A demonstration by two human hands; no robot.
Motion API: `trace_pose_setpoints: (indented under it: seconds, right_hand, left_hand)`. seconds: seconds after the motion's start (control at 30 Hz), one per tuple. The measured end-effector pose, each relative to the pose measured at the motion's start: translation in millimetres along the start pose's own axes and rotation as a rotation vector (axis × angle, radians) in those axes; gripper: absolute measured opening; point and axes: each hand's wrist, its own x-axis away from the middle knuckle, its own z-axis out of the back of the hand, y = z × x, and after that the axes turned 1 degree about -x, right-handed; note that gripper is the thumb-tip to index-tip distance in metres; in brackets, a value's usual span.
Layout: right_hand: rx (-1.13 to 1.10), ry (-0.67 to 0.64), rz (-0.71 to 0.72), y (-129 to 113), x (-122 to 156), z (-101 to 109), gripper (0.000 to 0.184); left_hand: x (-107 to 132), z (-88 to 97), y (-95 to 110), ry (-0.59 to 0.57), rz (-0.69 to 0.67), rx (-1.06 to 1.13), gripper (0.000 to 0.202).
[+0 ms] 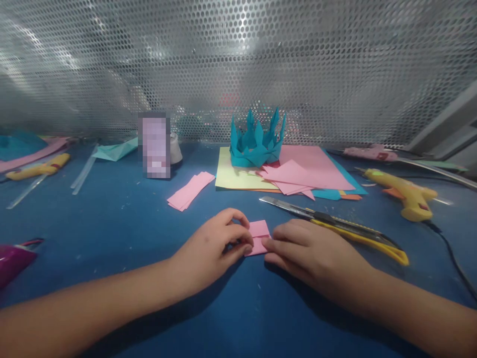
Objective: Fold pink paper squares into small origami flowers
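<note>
A small folded pink paper [258, 229] lies on the blue table between my two hands, with a crease or flap edge across its middle. My left hand [227, 238] grips its left edge, thumb and fingertips curled in on it. From the right, my right hand [309, 246] has its fingers closed on the paper's right edge. A yellow-handled utility knife [335, 223] lies just behind my right hand, its blade pointing left. Behind my left hand is a small stack of pink paper strips [191, 190].
A teal paper crown [256, 144] stands on coloured sheets [320, 166] at the back. Yellow glue guns lie at the right [410, 194] and far left [40, 166]. A blurred-out upright rectangle [154, 144] stands before the perforated metal wall [238, 59]. A purple object [15, 261] is at left.
</note>
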Motion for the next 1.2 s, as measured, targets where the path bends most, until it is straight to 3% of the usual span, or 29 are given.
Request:
trace_pose_setpoints:
  seconds: [0.17, 0.33, 0.8, 1.2]
  right_hand:
    - [0.15, -0.05, 0.121, -3.2, 4.1, -0.8, 0.032]
    - [0.152, -0.059, 0.129, -4.8, 5.4, -0.6, 0.033]
    - [0.147, -0.075, 0.098, -5.7, 5.6, -2.0, 0.033]
    - [0.177, -0.099, 0.083, -8.3, 4.0, 3.1, 0.033]
  left_hand:
    - [1.2, 0.0, 2.6, 0.025, -0.174, -0.184, 0.017]
    - [1.3, 0.9, 4.1, 0.034, -0.305, -0.269, 0.017]
    - [2.0, 1.0, 2.0, 0.091, -0.37, -0.345, 0.019]
    - [1.6, 2.4, 0.2, 0.022, -0.334, -0.378, 0.023]
